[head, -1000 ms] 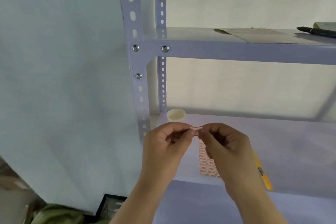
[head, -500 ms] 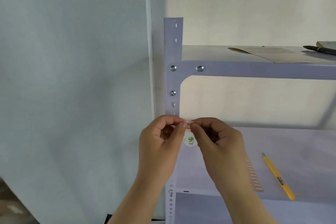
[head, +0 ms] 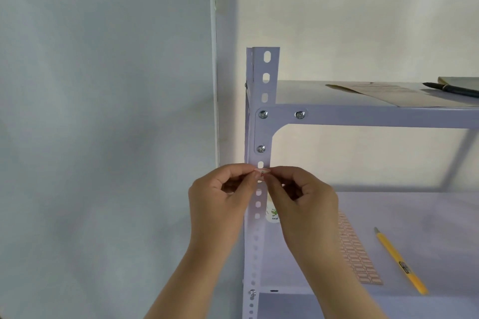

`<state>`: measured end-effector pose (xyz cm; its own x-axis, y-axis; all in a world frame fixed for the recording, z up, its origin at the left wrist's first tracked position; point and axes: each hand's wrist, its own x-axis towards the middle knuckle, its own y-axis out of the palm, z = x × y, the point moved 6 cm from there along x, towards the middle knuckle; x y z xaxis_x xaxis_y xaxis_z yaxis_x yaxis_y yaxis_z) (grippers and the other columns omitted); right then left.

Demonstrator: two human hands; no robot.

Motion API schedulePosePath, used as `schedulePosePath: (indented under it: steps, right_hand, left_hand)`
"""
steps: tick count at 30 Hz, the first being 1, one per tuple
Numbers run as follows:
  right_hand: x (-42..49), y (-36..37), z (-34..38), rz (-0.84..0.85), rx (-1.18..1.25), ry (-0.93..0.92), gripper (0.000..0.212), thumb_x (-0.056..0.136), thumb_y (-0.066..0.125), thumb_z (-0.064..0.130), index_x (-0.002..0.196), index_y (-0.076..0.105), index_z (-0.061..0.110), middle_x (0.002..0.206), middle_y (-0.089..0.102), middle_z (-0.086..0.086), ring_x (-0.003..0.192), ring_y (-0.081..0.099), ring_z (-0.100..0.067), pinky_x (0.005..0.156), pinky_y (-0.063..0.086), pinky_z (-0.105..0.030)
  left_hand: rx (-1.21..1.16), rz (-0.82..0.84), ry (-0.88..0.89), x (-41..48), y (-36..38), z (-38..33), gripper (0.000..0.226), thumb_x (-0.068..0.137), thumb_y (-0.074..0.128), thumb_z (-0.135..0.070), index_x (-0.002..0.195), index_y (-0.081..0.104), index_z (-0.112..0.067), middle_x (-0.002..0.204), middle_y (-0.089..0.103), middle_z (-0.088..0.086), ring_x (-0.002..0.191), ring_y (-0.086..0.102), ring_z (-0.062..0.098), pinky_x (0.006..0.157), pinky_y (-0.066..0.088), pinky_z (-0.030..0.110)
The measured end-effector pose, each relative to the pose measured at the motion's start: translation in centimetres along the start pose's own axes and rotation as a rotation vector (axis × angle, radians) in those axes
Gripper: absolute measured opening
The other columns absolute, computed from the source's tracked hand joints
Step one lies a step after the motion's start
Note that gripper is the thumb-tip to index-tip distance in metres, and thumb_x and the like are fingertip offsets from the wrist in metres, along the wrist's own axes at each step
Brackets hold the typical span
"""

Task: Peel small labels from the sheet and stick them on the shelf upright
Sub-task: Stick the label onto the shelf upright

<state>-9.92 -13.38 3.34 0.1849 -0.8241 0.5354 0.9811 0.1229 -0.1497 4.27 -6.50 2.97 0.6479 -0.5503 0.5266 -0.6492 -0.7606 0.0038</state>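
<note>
**Label held at the upright, both hands pinching**

A small label (head: 262, 172), white w/ a pink border and a dark mark on it, is held across the front face of the shelf upright (head: 264, 101), just below the lowest bolt of the corner bracket and at the slotted holes. Whether it is already touching the metal can't be told.

The left hand (head: 220, 199) is closed in a pinch on the label's left end, thumb and forefinger together; the right hand (head: 303, 202) is clamped the same way on the right end. The two sets of fingertips are nearly meeting over the upright.

The label sheet (head: 355, 251), pink-gridded, is seen flat on the lower shelf board (head: 427, 215), right of the right forearm. A yellow pen (head: 400, 260) lies just right of the sheet, not touching it. A small white cup (head: 272, 213) w/ a green print is partly hidden behind the right hand, beside the upright. On the top shelf a brown paper (head: 394, 93) and a black pen (head: 451, 89) are lying.
</note>
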Motion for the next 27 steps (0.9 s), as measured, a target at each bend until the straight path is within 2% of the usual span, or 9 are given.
schedulePosePath:
  steps: [4, 6, 8, 10, 13, 17, 20, 27]
  right_hand:
    - [-0.1, 0.3, 0.3, -0.008, -0.01, -0.019, 0.022, 0.088, 0.072, 0.023, 0.09, 0.065, 0.044, 0.082, 0.071, 0.022, 0.064, 0.065, -0.005, 0.056, 0.05, -0.013]
    - [0.0, 0.4, 0.3, -0.013, -0.005, -0.022, 0.028, 0.088, 0.072, 0.023, 0.095, 0.06, 0.047, 0.085, 0.069, 0.024, 0.064, 0.064, -0.001, 0.057, 0.049, -0.012]
    - [0.1, 0.5, 0.3, -0.019, -0.048, -0.045, 0.03, 0.088, 0.072, 0.022, 0.091, 0.058, 0.049, 0.08, 0.069, 0.022, 0.067, 0.064, 0.001, 0.059, 0.049, -0.01]
    - [0.1, 0.5, 0.1, -0.033, -0.074, -0.059, 0.021, 0.088, 0.072, 0.022, 0.093, 0.064, 0.041, 0.068, 0.069, 0.016, 0.069, 0.064, 0.002, 0.058, 0.047, -0.007]
    - [0.3, 0.6, -0.1, -0.036, -0.091, -0.065, 0.013, 0.088, 0.072, 0.022, 0.1, 0.072, 0.025, 0.073, 0.069, 0.014, 0.068, 0.064, -0.001, 0.056, 0.046, -0.006]
    - [0.6, 0.5, 0.0, -0.029, -0.096, -0.087, 0.013, 0.087, 0.073, 0.018, 0.1, 0.073, 0.022, 0.07, 0.067, 0.013, 0.06, 0.061, -0.001, 0.053, 0.043, -0.006]
    - [0.7, 0.6, -0.1, -0.028, -0.118, -0.099, 0.013, 0.087, 0.073, 0.018, 0.099, 0.074, 0.02, 0.069, 0.065, 0.013, 0.061, 0.061, -0.003, 0.053, 0.042, -0.006]
    - [1.1, 0.7, 0.0, -0.039, -0.165, -0.124, 0.011, 0.085, 0.073, 0.019, 0.096, 0.075, 0.02, 0.07, 0.067, 0.011, 0.067, 0.063, -0.007, 0.057, 0.043, -0.006]
  left_hand:
    - [0.025, -0.038, 0.042, 0.0, -0.1, -0.1, 0.014, 0.081, 0.08, -0.007, 0.086, 0.08, -0.02, 0.081, 0.079, -0.015, 0.071, 0.073, 0.0, 0.067, 0.052, 0.009]
    - [0.019, -0.041, 0.05, 0.0, 0.0, 0.0, 0.014, 0.081, 0.079, -0.007, 0.085, 0.08, -0.02, 0.079, 0.079, -0.013, 0.071, 0.074, 0.002, 0.068, 0.053, 0.011]
    - [0.021, -0.045, 0.056, 0.0, 0.0, 0.2, 0.011, 0.082, 0.079, -0.008, 0.085, 0.08, -0.018, 0.076, 0.08, -0.01, 0.072, 0.075, 0.006, 0.069, 0.055, 0.015]
    - [0.034, -0.053, 0.064, 0.0, 0.0, 0.3, 0.009, 0.082, 0.079, -0.008, 0.085, 0.08, -0.016, 0.077, 0.08, -0.008, 0.072, 0.075, 0.009, 0.069, 0.056, 0.017]
    - [0.07, -0.056, 0.105, 0.0, 0.0, 0.2, 0.009, 0.082, 0.079, -0.007, 0.085, 0.08, -0.015, 0.077, 0.079, -0.008, 0.071, 0.074, 0.01, 0.069, 0.055, 0.016]
    - [0.14, -0.066, 0.185, 0.1, 0.1, -0.6, 0.007, 0.081, 0.08, -0.007, 0.085, 0.08, -0.013, 0.076, 0.079, -0.009, 0.07, 0.072, 0.005, 0.068, 0.052, 0.01]
    - [0.179, -0.083, 0.227, 0.1, 0.2, -1.0, 0.007, 0.08, 0.08, -0.007, 0.084, 0.08, -0.013, 0.076, 0.079, -0.008, 0.069, 0.072, 0.006, 0.068, 0.051, 0.008]
    - [0.258, -0.103, 0.293, 0.0, 0.2, -1.6, 0.01, 0.079, 0.08, -0.006, 0.083, 0.08, -0.015, 0.074, 0.078, -0.007, 0.062, 0.07, 0.006, 0.066, 0.054, 0.014]
